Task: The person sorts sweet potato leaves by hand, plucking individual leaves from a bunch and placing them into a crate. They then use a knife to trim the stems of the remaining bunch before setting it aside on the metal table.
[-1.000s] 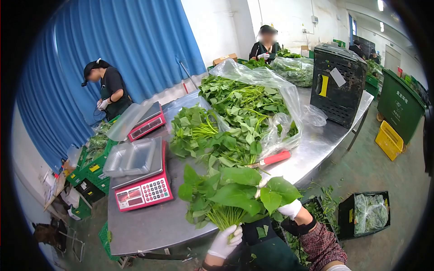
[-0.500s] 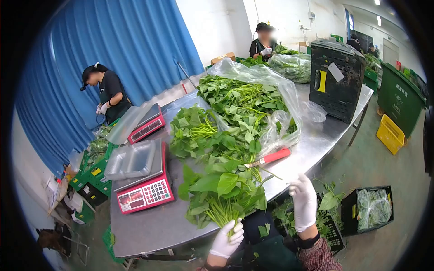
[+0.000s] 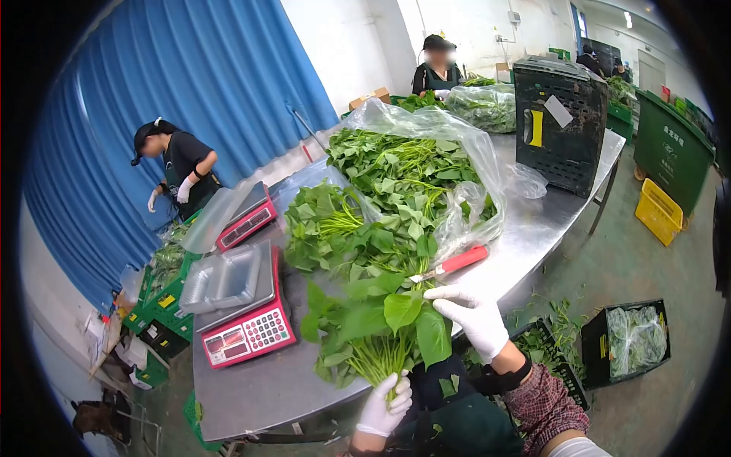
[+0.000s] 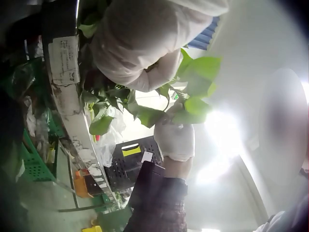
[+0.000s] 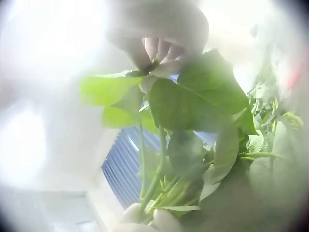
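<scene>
My gloved left hand point(image 3: 384, 404) grips a bunch of leafy greens point(image 3: 381, 354) by its gathered stems, over the table's near edge. In the left wrist view its white-gloved fingers point(image 4: 140, 43) curl closely, with leaves showing beyond them. My gloved right hand point(image 3: 474, 320) is at the upper right of the bunch. Its thumb and fingertips pinch the top of a leafy stem point(image 5: 159, 164), seen in the right wrist view, with broad leaves hanging just below. Behind the bunch, a red-handled knife point(image 3: 461, 260) lies against the large pile of greens point(image 3: 403, 183).
A red scale point(image 3: 247, 335) with a clear plastic tray point(image 3: 221, 280) stands left on the metal table point(image 3: 304, 396); a second scale point(image 3: 247, 225) is behind. A black crate point(image 3: 560, 126) stands at the far right. Crates of greens point(image 3: 628, 343) sit on the floor. Two people work beyond.
My right hand first drew away from the bunch to the right, leaves showing over the floor crate, then came back to its upper leaves. My left hand kept its grip on the stems.
</scene>
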The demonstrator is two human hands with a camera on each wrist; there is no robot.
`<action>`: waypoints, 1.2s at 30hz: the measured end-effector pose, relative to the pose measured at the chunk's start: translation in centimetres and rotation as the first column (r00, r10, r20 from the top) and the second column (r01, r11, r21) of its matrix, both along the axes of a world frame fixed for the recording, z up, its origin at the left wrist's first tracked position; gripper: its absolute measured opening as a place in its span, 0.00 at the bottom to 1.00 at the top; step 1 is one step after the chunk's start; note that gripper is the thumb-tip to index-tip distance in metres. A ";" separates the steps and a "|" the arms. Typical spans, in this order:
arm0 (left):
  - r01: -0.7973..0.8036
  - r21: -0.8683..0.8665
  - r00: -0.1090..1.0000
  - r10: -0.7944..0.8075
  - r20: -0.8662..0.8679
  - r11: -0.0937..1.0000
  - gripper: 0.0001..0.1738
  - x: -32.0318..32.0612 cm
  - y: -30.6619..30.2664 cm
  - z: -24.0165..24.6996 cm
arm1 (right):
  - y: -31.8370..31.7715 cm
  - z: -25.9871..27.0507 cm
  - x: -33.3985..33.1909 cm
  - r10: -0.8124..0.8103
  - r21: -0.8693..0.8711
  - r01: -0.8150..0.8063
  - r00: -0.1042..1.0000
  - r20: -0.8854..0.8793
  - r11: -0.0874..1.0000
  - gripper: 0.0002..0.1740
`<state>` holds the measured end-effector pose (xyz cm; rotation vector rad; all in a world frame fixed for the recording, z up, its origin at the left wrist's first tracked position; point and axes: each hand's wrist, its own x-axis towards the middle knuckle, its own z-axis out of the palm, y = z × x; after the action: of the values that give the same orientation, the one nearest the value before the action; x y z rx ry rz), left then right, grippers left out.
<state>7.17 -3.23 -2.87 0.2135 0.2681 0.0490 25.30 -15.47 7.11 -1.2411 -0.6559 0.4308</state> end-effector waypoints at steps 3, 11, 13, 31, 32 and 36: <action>0.001 -0.036 1.000 0.000 0.006 0.999 0.13 -0.1 0.1 -0.2 | -0.5 0.1 0.8 0.085 -0.026 -0.086 0.995 -0.057 0.996 0.11; 0.004 0.008 1.000 -0.004 -0.008 1.000 0.13 -0.1 0.4 0.1 | -1.5 -0.7 2.9 0.245 -0.020 -0.251 0.957 -0.154 0.968 0.12; 0.006 0.012 1.000 -0.006 -0.012 1.000 0.12 -0.1 0.4 0.1 | -1.6 -0.6 3.3 0.267 -0.040 -0.278 0.947 -0.178 0.960 0.12; -0.023 0.144 0.998 0.031 -0.051 0.989 0.11 0.2 0.0 -0.1 | -1.5 -0.2 3.0 0.281 -0.290 -0.274 0.960 -0.016 0.917 0.10; -0.028 0.154 0.997 0.038 -0.065 0.988 0.12 0.2 0.1 -0.1 | -1.6 -0.2 3.1 0.311 -0.253 -0.326 0.945 -0.097 0.911 0.09; -0.039 0.200 0.996 0.054 -0.071 0.979 0.12 0.2 0.0 0.0 | -1.9 -1.0 3.5 0.309 -0.323 -0.274 0.949 0.063 0.906 0.09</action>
<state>7.35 -3.27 -2.86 0.4084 0.3445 0.1141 28.75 -17.32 6.08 -1.4787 -0.9022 0.7403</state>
